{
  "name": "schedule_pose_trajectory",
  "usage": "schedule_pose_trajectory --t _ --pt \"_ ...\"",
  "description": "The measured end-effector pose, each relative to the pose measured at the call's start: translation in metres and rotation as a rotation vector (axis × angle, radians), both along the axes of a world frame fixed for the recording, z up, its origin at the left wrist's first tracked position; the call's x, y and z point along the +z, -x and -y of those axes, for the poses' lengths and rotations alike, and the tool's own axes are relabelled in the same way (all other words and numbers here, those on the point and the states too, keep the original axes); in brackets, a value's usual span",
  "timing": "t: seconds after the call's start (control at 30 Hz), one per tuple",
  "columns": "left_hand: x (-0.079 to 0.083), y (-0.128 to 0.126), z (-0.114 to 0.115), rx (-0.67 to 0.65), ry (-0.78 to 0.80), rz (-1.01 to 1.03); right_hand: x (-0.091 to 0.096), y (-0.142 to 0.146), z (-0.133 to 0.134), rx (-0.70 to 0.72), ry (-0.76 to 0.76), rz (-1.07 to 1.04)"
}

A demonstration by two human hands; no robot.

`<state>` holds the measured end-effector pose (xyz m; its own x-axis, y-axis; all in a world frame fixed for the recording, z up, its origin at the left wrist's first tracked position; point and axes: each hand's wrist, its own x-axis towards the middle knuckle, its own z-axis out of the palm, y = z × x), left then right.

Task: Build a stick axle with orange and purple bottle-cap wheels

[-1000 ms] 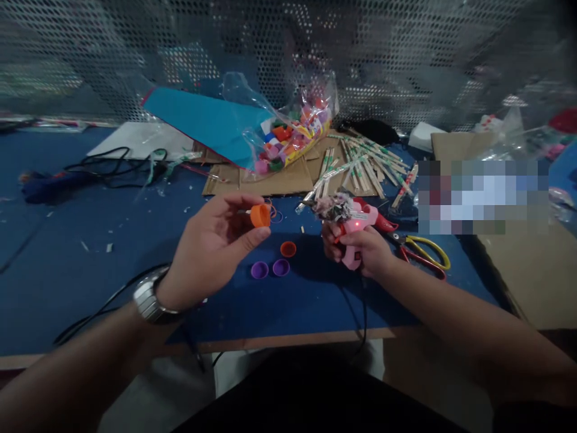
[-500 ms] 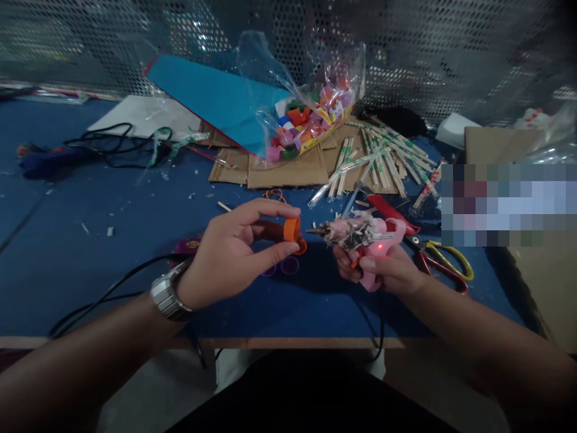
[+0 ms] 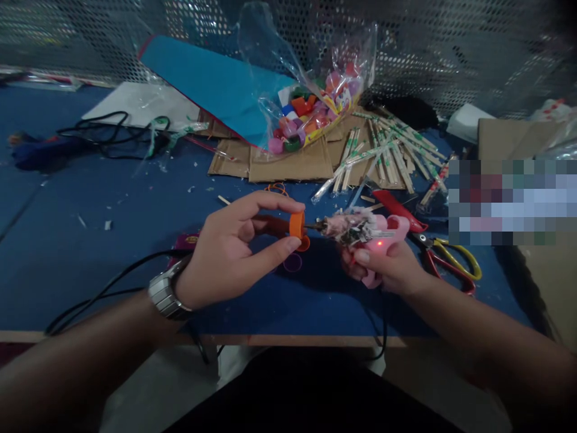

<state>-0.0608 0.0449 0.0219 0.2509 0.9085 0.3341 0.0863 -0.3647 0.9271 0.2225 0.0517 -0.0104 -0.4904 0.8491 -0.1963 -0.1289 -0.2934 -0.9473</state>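
Note:
My left hand (image 3: 234,246), with a metal watch on its wrist, pinches an orange bottle cap (image 3: 296,224) between thumb and fingers, its open side turned to the right. My right hand (image 3: 388,267) grips a pink glue gun (image 3: 367,231) with a red light lit. The gun's nozzle tip touches the cap or sits just at its opening. Below the held cap, another orange cap (image 3: 304,243) and a purple cap (image 3: 293,263) lie on the blue table (image 3: 112,240).
A clear bag of coloured caps (image 3: 311,114) leans on a teal sheet (image 3: 216,84) over cardboard pieces (image 3: 288,163). Wrapped wooden sticks (image 3: 383,153) lie behind the gun. Red and yellow scissors (image 3: 442,258) rest at the right. Black cables (image 3: 103,132) run across the left side.
My left hand turned the orange cap sideways and brought it right. The glue gun's nozzle moved left until it met the cap. The camera view shifted slightly.

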Motion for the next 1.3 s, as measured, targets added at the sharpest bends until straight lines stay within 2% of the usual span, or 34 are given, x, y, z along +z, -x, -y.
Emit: schedule_pose_trajectory --t 0.07,0.17,0.27,0.4,0.57,0.8,0.97,1.2,1.3 --pt "0.000 0.001 -0.001 0.025 -0.032 -0.010 0.000 0.000 -0.002 -0.052 0.001 0.153" --pt "0.001 0.001 -0.002 0.098 -0.055 -0.022 0.000 -0.001 -0.004 -0.016 -0.034 0.249" --pt "0.001 0.000 -0.004 0.167 -0.033 0.030 0.004 -0.001 -0.005 -0.007 0.009 0.084" --pt "0.000 0.003 -0.007 0.248 -0.015 0.079 0.011 0.002 -0.008 -0.112 0.182 -0.203" --pt "-0.004 0.008 -0.013 0.358 -0.035 0.030 0.009 0.006 -0.014 -0.324 0.164 -0.177" --pt "-0.001 0.004 -0.018 0.229 0.118 0.287 0.006 0.011 -0.014 -0.382 0.075 -0.222" --pt "-0.001 0.004 -0.019 0.189 0.173 0.321 0.007 0.011 -0.015 -0.449 -0.017 -0.258" --pt "0.001 0.004 -0.019 0.082 0.296 0.409 0.007 0.011 -0.014 -0.462 -0.056 -0.250" --pt "0.003 0.003 -0.017 0.052 0.298 0.404 0.005 0.011 -0.014 -0.448 -0.071 -0.239"
